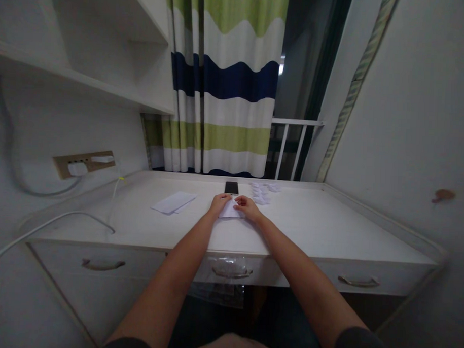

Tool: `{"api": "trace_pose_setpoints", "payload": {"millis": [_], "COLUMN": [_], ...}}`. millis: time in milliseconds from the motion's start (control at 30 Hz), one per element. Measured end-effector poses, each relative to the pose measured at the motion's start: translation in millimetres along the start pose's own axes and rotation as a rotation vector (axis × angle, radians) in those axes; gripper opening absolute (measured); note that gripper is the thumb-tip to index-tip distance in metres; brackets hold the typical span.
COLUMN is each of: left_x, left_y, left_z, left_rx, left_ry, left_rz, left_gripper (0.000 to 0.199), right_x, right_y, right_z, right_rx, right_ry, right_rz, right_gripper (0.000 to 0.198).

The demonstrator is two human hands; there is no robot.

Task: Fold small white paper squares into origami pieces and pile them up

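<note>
The white paper (230, 211) lies on the table (310, 222) between the two hands, its near edge running left to right; with its upper part partly covered, its true long axis cannot be told. The left hand (218, 204) is at its far left corner, fingers laid against the sheet; the right hand (249, 208) is over its right side, fingers curled with thumb close by, though whether either pinches is too small to tell. Both are about equally near, the phone (231, 187) just beyond.
</note>
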State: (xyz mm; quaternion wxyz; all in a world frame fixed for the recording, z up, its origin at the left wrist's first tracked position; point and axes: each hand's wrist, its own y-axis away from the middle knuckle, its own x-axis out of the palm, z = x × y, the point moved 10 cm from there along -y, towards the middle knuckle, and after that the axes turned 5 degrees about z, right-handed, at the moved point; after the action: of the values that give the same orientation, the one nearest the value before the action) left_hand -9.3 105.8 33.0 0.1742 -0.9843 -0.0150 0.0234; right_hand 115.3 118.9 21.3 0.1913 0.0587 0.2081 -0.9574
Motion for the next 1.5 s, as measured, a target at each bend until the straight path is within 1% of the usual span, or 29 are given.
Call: {"api": "trace_pose_setpoints", "payload": {"millis": [100,200,267,367,433,567,633,733,867,967,1133,1233,1367,1500], "left_x": [-0.1,3.4,7.8,17.1,19.6,12.8,12.3,12.1,11.9,12.8,11.5,13.6,9.9,14.5], "left_y": [-0.2,-1.4,-0.8,1.6,3.1,4.6,6.7,10.9,14.7,17.1,21.1,22.6,21.5,20.0], "left_z": [1.1,8.0,11.0,9.9,8.8,12.3,15.0,16.4,8.8,6.4,1.4,0.1,2.2,2.8], "left_rx": [-0.029,-0.127,-0.189,-0.214,-0.195,-0.151,-0.145,-0.145,-0.106,-0.126,-0.157,-0.161,-0.169,-0.153], "left_ry": [0.076,0.219,0.252,0.2,0.162,0.118,0.106,0.023,-0.085,-0.161,-0.269,-0.267,-0.244,-0.212], "left_rz": [-0.001,0.037,0.086,0.202,0.24,0.193,0.199,0.21,0.198,0.191,0.16,0.174,0.131,0.173], "left_gripper": [0.019,0.038,0.045,0.042,0.04,0.04,0.041,0.04,0.038,0.033,0.03,0.028,0.029,0.027], "right_x": [-1.8,-5.7,-7.8,-10.2,-11.7,-11.9,-11.2,-7.7,-8.6,-11.8,-13.5,-14.6,-15.8,-15.1], "right_y": [0.1,-0.8,-2.9,-7.3,-9.8,-9.2,-5.7,1.2,9.3,12.7,13.5,12.7,11.2,10.5], "right_z": [2.4,8.3,11.7,14.5,13.5,6.7,4.2,1.0,3.5,6.3,9.8,9.0,8.3,7.1], "right_rx": [0.008,0.008,0.013,0.023,0.037,0.057,0.051,0.071,0.104,0.119,0.097,0.085,0.054,0.041], "right_ry": [-0.041,-0.054,-0.043,0.001,0.038,0.05,0.014,-0.039,-0.017,-0.018,0.01,0.047,0.083,0.096], "right_rz": [0.003,-0.008,-0.014,-0.031,-0.055,-0.103,-0.121,-0.101,-0.097,-0.125,-0.144,-0.152,-0.159,-0.145], "right_gripper": [0.033,0.031,0.029,0.026,0.026,0.026,0.025,0.024,0.024,0.028,0.026,0.024,0.022,0.023]}}
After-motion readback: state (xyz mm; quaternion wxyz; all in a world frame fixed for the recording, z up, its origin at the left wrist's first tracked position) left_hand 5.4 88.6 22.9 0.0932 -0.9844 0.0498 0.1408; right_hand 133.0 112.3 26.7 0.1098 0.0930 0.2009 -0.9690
